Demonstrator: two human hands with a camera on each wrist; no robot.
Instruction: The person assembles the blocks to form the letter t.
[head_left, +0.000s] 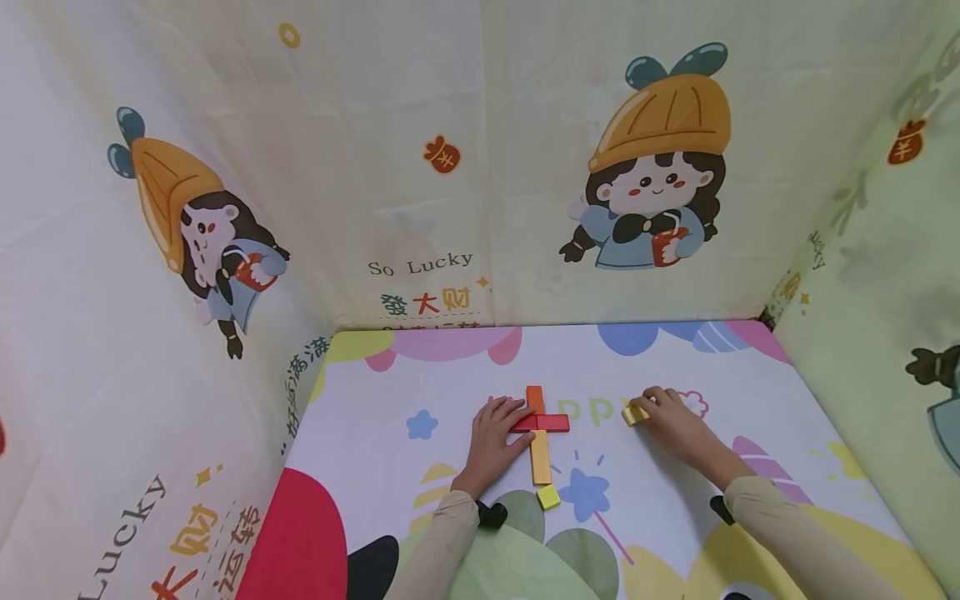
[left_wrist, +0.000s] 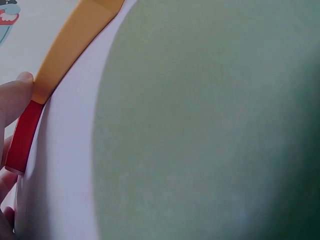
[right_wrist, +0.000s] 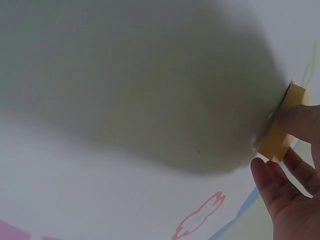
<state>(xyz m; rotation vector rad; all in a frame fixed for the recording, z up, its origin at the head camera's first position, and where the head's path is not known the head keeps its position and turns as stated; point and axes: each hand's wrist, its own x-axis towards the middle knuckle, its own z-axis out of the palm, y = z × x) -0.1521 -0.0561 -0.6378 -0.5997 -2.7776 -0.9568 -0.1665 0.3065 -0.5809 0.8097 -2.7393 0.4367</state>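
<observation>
In the head view, wooden blocks lie in a cross shape: an orange block (head_left: 534, 398) on top, a red block (head_left: 553, 423) as the right arm, another red block (head_left: 522, 424) on the left, and a long yellow-orange block (head_left: 541, 458) below. My left hand (head_left: 495, 435) rests over the cross's left side, fingertips at the orange and left red blocks. Its thumb (left_wrist: 20, 92) touches the yellow-orange block where it meets the red. Off to the right, my right hand (head_left: 672, 425) pinches a yellow wooden block (right_wrist: 280, 127) between thumb and fingers, close over the table.
A small yellow block (head_left: 548, 497) lies just below the cross. The table (head_left: 457, 367) wears a printed cover with stars, letters and cartoon shapes. Cloth walls (head_left: 525, 208) with cartoon figures stand behind it and on both sides.
</observation>
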